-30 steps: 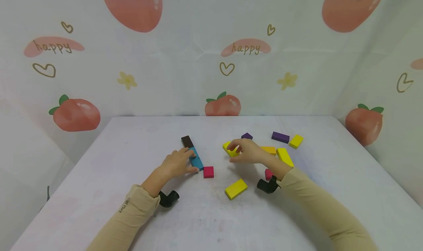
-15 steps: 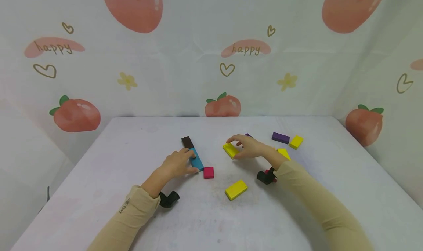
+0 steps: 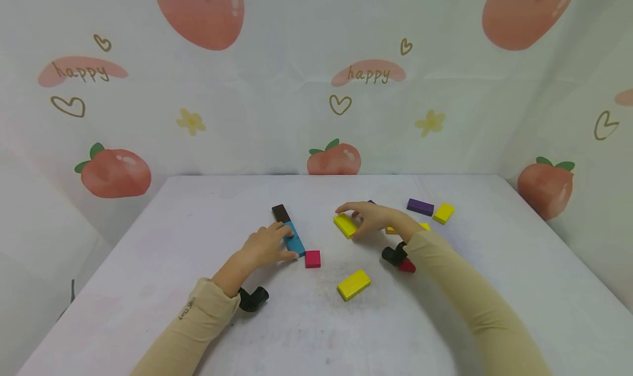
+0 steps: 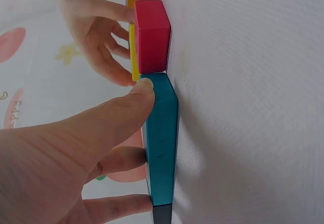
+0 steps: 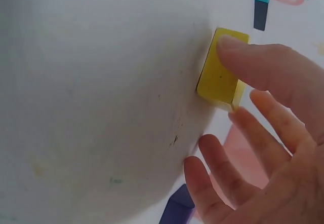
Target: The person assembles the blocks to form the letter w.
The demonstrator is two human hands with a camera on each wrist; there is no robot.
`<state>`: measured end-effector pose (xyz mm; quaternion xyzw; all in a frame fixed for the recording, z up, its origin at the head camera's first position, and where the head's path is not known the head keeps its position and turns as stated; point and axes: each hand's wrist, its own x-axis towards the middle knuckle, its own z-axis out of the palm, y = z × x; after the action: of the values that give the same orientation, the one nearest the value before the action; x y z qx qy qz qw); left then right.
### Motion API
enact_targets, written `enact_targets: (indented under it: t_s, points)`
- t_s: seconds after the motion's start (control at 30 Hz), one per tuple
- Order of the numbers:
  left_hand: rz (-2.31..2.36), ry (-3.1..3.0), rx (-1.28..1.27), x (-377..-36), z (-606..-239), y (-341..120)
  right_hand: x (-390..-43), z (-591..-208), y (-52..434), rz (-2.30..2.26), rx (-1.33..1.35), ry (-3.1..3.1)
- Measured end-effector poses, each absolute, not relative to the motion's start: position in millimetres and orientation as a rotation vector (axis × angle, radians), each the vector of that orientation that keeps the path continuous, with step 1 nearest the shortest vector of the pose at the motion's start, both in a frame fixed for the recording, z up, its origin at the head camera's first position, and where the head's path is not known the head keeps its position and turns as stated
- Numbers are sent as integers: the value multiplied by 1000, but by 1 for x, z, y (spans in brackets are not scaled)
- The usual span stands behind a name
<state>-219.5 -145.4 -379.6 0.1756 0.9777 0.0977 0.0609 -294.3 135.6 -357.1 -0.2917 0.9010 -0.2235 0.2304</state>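
Note:
My left hand [image 3: 264,245] rests its thumb and fingers on a blue block [image 3: 295,246]. A dark block [image 3: 281,213] meets its far end, and a red block [image 3: 312,259] lies against its near corner. In the left wrist view, the thumb lies along the upper edge of the blue block [image 4: 163,148]. My right hand [image 3: 371,219] is spread over a yellow block [image 3: 344,226]. From the right wrist, the thumb overlaps one end of that yellow block [image 5: 217,72]; the other fingers extend past its far side, and whether they touch it is unclear.
Nearer me lies another yellow block [image 3: 353,285]. A red piece [image 3: 407,266] sits below the right wrist's black mount [image 3: 393,255]. At back right are a purple block [image 3: 420,206] and a small yellow block [image 3: 443,213]. My right arm partly covers an orange block [image 3: 390,230].
My right hand has come from beside the yellow block to spread over it, its forearm shifting left and away from me. The left hand and its blocks stay put.

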Motion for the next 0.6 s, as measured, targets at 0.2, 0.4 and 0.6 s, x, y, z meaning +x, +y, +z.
enact_targets:
  t_s: [0.2, 0.4, 0.6]
  points:
    - [323, 2934, 502, -207, -361, -140, -296, -358, 137, -613, -832, 2471]
    - [317, 2935, 485, -202, -354, -137, -297, -358, 137, -613, -829, 2488]
    - [318, 2932, 484, -204, -357, -137, -297, -359, 138, -617, -836, 2511]
